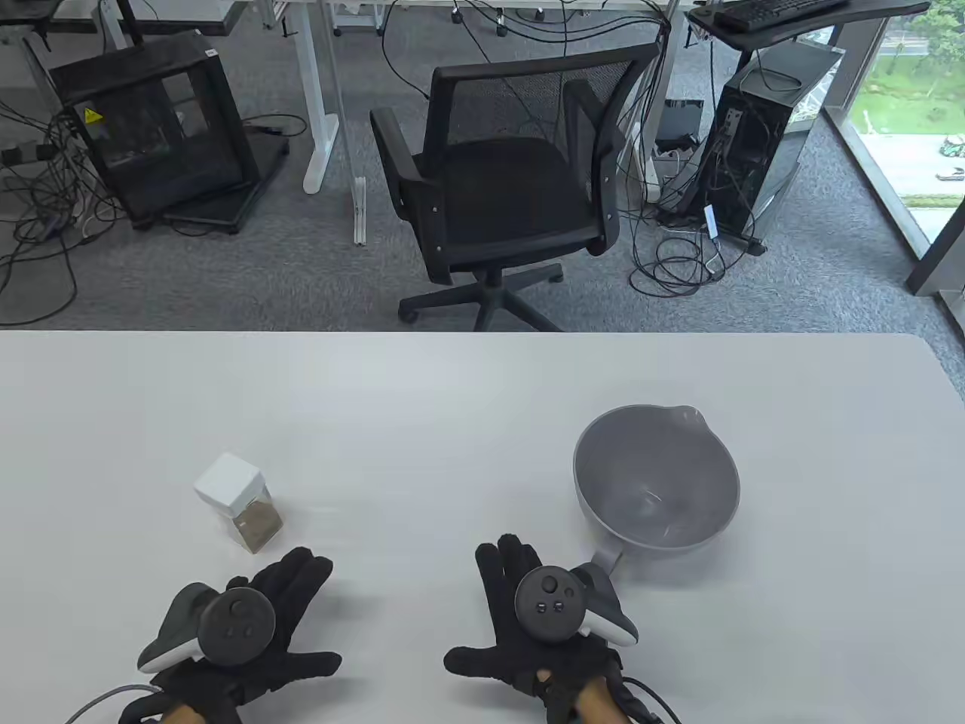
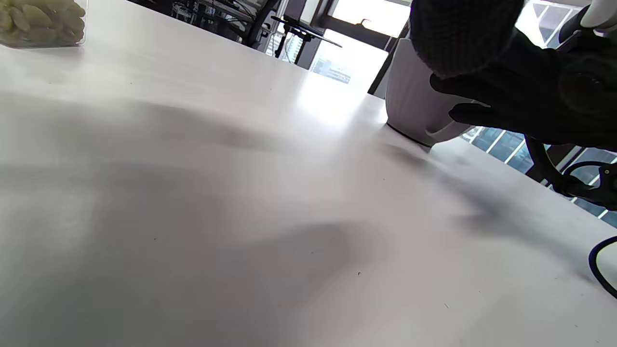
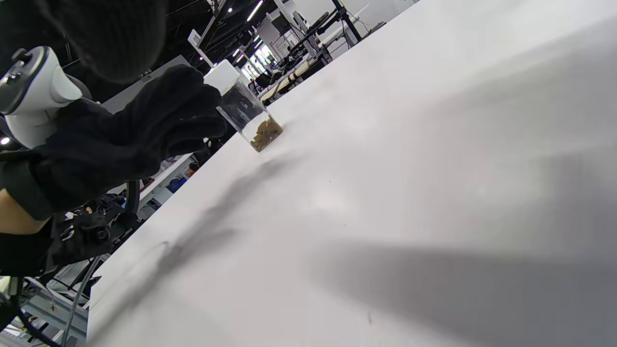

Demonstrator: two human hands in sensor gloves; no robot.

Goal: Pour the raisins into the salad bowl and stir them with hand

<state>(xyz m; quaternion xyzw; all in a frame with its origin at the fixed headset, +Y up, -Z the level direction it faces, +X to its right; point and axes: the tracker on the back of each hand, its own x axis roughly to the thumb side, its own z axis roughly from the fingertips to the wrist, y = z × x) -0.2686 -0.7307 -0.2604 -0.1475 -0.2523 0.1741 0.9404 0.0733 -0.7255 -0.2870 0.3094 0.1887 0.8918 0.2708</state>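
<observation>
A clear raisin jar [image 1: 240, 504] with a white lid stands on the white table [image 1: 452, 422], raisins filling its lower part. My left hand [image 1: 280, 612] lies flat just in front of the jar with fingers spread, apart from it and holding nothing. A grey salad bowl [image 1: 682, 452] with a spout and short handle [image 1: 608, 559] sits at the right, with nothing inside. Beside that handle my right hand [image 1: 499, 612] rests flat and open. The left wrist view shows the jar's base [image 2: 41, 21], the bowl [image 2: 414, 106] and the right hand [image 2: 530, 101]. The right wrist view shows the jar [image 3: 247, 120] past the left hand [image 3: 130, 140].
Beyond the table's far edge stand a black office chair [image 1: 505, 188], a black cabinet [image 1: 158, 128] at the left and a computer tower [image 1: 754, 143] at the right, with cables on the carpet.
</observation>
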